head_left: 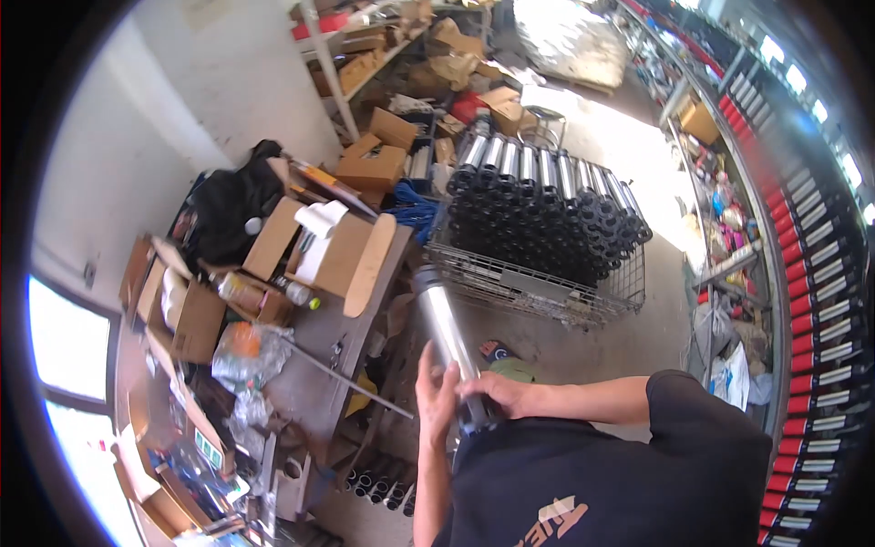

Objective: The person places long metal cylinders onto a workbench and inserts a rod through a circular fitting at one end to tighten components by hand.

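A shiny silver cylinder (446, 325) with black ends is held at a tilt in front of my body, slightly smeared by motion. My right hand (499, 393) is wrapped round its lower part, just above the black lower end. From the left, my left hand (437, 394) is closed against its side, thumb across the front and fingers partly hidden. Beyond it, a wire basket (538, 296) carries a stack of similar silver cylinders (527, 166) with black ends.
On my left stands a cluttered workbench (314, 360) with open cardboard boxes (342, 255), plastic bags (244, 351) and a long thin rod (351, 380). More black-ended tubes (378, 483) lie low beside the bench. Along the right runs a long rack of red, black and silver cylinders (807, 324).
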### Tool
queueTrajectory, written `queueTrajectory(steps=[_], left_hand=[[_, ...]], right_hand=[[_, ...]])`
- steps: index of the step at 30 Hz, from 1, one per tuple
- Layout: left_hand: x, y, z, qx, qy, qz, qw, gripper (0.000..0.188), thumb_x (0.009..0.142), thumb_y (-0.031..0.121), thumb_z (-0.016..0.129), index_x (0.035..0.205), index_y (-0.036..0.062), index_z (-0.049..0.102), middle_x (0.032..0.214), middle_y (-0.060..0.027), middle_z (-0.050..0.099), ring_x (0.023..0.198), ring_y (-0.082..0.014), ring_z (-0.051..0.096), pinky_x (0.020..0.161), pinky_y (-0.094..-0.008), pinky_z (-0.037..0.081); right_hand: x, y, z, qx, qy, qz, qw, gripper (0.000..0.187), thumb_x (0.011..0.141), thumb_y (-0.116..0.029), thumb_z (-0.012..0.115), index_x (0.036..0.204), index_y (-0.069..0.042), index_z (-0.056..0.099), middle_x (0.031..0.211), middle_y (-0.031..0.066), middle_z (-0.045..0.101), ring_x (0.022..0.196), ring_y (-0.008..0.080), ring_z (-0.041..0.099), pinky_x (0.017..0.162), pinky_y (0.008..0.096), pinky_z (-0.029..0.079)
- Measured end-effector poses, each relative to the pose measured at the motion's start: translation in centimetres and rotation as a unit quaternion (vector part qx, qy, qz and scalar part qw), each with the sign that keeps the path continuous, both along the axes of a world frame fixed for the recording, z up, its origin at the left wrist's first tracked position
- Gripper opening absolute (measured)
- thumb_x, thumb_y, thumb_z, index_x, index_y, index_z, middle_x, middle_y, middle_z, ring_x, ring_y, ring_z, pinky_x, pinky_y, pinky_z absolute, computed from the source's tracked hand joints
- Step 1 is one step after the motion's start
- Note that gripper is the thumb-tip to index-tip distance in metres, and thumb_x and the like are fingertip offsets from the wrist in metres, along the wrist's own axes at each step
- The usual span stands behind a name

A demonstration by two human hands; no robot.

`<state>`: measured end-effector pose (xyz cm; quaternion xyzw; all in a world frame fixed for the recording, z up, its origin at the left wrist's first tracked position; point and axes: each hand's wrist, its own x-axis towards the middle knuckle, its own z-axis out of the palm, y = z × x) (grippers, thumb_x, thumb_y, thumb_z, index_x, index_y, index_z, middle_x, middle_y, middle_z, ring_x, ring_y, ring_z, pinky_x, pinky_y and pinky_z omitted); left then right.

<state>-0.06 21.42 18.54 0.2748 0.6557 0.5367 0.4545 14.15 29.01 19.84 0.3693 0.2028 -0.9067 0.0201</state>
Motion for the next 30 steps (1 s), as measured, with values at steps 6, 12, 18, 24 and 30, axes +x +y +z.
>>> queueTrajectory(steps=[6, 12, 18, 24, 30], left_hand=[[1.2, 13.3, -1.2, -0.003, -0.133, -0.042, 0.990, 0.043, 0.107, 0.033, 0.046, 0.134, 0.0015, 0.056, 0.112, -0.0131, 0.072, 0.098, -0.0179, 0.067, 0.085, -0.0306, 0.050], [1.6, 16.4, -9.1, -0.190, -0.127, 0.008, 0.974, 0.037, 0.103, 0.033, 0.056, 0.125, 0.0036, 0.058, 0.100, -0.0135, 0.073, 0.084, -0.0186, 0.069, 0.068, -0.0278, 0.053], [2.2, 19.0, -11.4, -0.277, -0.091, -0.020, 0.956, 0.033, 0.102, 0.029, 0.057, 0.122, 0.0029, 0.058, 0.097, -0.0140, 0.072, 0.077, -0.0178, 0.068, 0.066, -0.0281, 0.054], [0.4, 15.8, -11.6, -0.281, -0.062, 0.026, 0.957, 0.036, 0.103, 0.030, 0.056, 0.124, 0.0010, 0.056, 0.095, -0.0145, 0.071, 0.077, -0.0194, 0.071, 0.065, -0.0277, 0.056], [-0.2, -1.0, -17.7, -0.385, -0.105, 0.199, 0.895, 0.033, 0.102, 0.035, 0.055, 0.115, 0.0045, 0.054, 0.090, -0.0149, 0.070, 0.068, -0.0229, 0.069, 0.053, -0.0340, 0.055]], right_hand=[[7.4, 16.9, -5.5, -0.138, 0.016, -0.292, 0.946, 0.030, 0.086, -0.037, 0.072, 0.091, -0.008, 0.064, 0.086, 0.0100, 0.069, 0.073, 0.0231, 0.069, 0.054, 0.0329, 0.053], [16.7, 32.3, -13.5, -0.155, -0.067, -0.358, 0.918, 0.033, 0.086, -0.042, 0.063, 0.085, -0.009, 0.065, 0.074, 0.0091, 0.067, 0.063, 0.0248, 0.067, 0.053, 0.0361, 0.055], [17.3, 42.9, -28.0, -0.175, -0.329, -0.448, 0.813, 0.038, 0.091, -0.046, 0.055, 0.087, -0.010, 0.066, 0.083, 0.0081, 0.068, 0.067, 0.0227, 0.065, 0.060, 0.0398, 0.053], [13.3, 41.4, -39.3, 0.121, -0.642, -0.235, 0.719, 0.050, 0.092, -0.039, 0.058, 0.114, 0.005, 0.065, 0.121, 0.0248, 0.064, 0.113, 0.0363, 0.063, 0.095, 0.0454, 0.050], [1.8, 34.8, -34.3, 0.439, -0.503, -0.206, 0.716, 0.053, 0.084, -0.026, 0.069, 0.121, 0.006, 0.050, 0.117, 0.0244, 0.059, 0.110, 0.0416, 0.058, 0.096, 0.0493, 0.048]])
